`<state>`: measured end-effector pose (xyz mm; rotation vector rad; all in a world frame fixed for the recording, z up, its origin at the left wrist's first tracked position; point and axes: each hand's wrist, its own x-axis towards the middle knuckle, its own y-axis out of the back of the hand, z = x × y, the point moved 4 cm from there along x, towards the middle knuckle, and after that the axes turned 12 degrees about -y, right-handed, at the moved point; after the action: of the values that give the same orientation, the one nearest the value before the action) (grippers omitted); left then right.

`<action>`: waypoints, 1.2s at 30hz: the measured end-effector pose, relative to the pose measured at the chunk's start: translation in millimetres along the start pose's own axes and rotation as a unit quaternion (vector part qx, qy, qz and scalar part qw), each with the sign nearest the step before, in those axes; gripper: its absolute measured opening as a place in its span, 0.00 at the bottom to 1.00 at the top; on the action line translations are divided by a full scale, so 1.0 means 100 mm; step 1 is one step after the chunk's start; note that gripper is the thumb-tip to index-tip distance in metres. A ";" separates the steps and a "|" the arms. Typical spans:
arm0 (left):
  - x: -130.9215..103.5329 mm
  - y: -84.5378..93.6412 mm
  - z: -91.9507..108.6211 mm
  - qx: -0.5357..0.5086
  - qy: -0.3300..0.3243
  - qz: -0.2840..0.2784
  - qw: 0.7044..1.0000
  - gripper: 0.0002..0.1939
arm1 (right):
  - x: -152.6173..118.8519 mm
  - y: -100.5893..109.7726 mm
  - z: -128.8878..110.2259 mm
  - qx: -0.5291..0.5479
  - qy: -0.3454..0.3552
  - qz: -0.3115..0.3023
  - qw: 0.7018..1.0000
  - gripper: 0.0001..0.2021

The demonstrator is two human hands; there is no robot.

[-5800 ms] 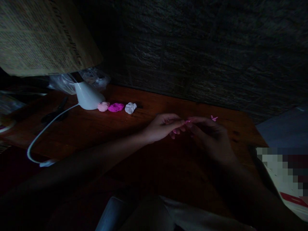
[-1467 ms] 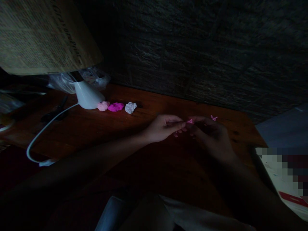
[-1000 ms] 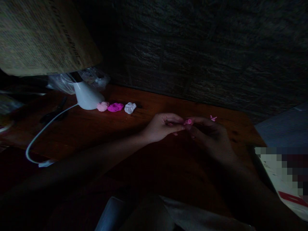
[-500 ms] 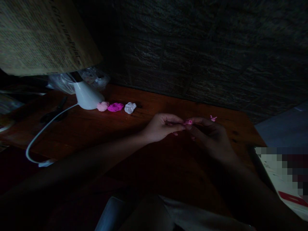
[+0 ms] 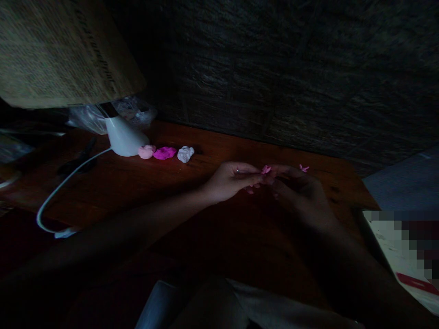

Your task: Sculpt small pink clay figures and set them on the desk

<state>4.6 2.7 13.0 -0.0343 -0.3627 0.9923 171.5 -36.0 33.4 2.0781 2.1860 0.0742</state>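
Between my fingertips is a small piece of pink modelling clay (image 5: 266, 169), pinched above the wooden table. My left hand (image 5: 232, 182) holds it from the left with thumb and forefinger. From the right, my right hand (image 5: 302, 192) closes its thumb and fingertips against the same piece. A small forked pink clay piece (image 5: 303, 168) lies on the table just beyond my right hand. Further left sit three soft lumps in a row: a pale pink lump (image 5: 146, 151), a bright magenta lump (image 5: 165, 153) and a white lump (image 5: 185, 154).
A lamp with a white base (image 5: 125, 137) and a printed shade (image 5: 68, 55) stands at the left, its white cable (image 5: 51, 192) curving forward. Behind it is clear plastic wrapping (image 5: 87, 118). Dark scissors-like handles (image 5: 77, 164) lie nearby. A dark textured wall (image 5: 267, 82) borders the table (image 5: 219, 137).
The pink clay between my fingers has turned and now shows a thinner, pointed shape instead of a rolled end. My fingers have shifted slightly; the lumps on the table have not moved.
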 end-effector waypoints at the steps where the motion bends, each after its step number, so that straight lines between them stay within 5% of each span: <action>1: 0.00 0.00 0.00 -0.002 0.009 -0.002 1.000 0.13 | 0.00 0.01 0.00 0.003 0.002 0.002 1.000 0.16; 22: -0.03 -0.06 0.01 -0.004 0.049 -0.044 0.998 0.11 | 0.05 0.09 -0.01 0.093 -0.035 0.044 0.994 0.11; 29: -0.03 -0.05 0.02 0.061 -0.012 -0.032 0.998 0.08 | 0.12 0.46 -0.10 -0.031 -0.036 0.137 0.989 0.10; 36: 0.02 0.03 -0.01 0.087 -0.041 0.028 0.995 0.10 | 0.18 0.52 -0.06 -0.210 -0.032 0.121 0.970 0.15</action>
<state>3.2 5.8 11.6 0.1545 -0.3512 1.0807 222.0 -14.8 44.2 2.0464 1.6855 0.4427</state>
